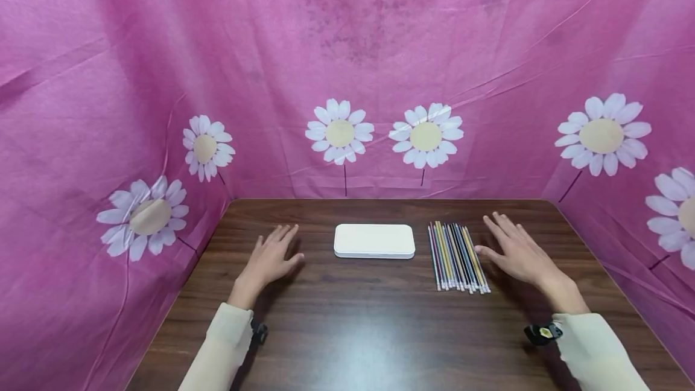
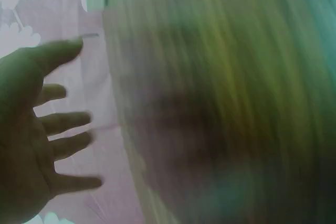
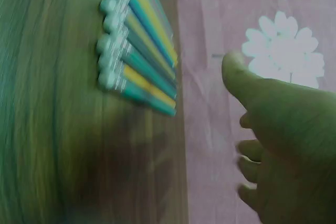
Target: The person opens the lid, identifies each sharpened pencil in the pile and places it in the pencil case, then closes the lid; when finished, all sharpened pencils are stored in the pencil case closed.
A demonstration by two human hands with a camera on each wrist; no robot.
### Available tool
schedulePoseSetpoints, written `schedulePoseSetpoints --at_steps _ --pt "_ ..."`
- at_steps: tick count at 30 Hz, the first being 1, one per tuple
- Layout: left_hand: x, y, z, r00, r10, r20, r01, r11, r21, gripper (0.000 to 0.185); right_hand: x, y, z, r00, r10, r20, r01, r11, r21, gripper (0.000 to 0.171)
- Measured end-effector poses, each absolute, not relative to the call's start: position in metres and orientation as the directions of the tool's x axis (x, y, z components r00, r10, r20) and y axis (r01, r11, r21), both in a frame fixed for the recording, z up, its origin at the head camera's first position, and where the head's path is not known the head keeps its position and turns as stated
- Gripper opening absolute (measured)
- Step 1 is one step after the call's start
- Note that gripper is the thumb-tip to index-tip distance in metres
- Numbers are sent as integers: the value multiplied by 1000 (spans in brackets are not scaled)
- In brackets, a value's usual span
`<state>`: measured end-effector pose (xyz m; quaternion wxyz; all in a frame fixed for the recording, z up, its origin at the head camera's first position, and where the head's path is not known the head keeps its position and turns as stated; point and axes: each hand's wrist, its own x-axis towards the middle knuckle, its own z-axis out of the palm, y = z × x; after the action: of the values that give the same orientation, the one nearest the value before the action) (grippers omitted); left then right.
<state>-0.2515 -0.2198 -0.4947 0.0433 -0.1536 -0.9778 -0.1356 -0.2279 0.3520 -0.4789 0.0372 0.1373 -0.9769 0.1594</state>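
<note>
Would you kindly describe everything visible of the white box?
The white box is flat, oblong and round-cornered, with a plain, smooth top; whether metal or plastic, I cannot tell. It appears closed and lies flat on the brown table, touching nothing else, its length running left to right, left of the pencils.

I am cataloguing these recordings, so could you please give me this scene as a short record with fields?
left hand: fingers extended, holds nothing, left of the white box
right hand: fingers extended, holds nothing, just right of the pencils
white box: flat, rounded corners, looks closed
pencils: row side by side, eraser ends toward the person
table: brown wood grain
backdrop: pink cloth, white flowers
</note>
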Motion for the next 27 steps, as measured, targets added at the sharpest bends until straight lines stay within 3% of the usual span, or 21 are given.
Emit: schedulePoseSetpoints --at_steps 6,11,19,27 --pt "-249 -181 -484 -886 369 281 436 869 233 47 -234 311 -470 -940 -269 210 -328 886 -329 53" --pt "-250 -143 -480 -822 436 366 529 823 207 36 -240 276 -477 -907 -328 266 -409 840 -358 44" --pt "-258 -96 -484 -749 539 385 617 779 110 32 -250 234 -487 -878 -398 265 -474 796 -376 48" --pt "-269 -75 -493 -762 584 282 627 773 96 48 -261 209 -502 -864 -457 212 -504 768 -395 67"
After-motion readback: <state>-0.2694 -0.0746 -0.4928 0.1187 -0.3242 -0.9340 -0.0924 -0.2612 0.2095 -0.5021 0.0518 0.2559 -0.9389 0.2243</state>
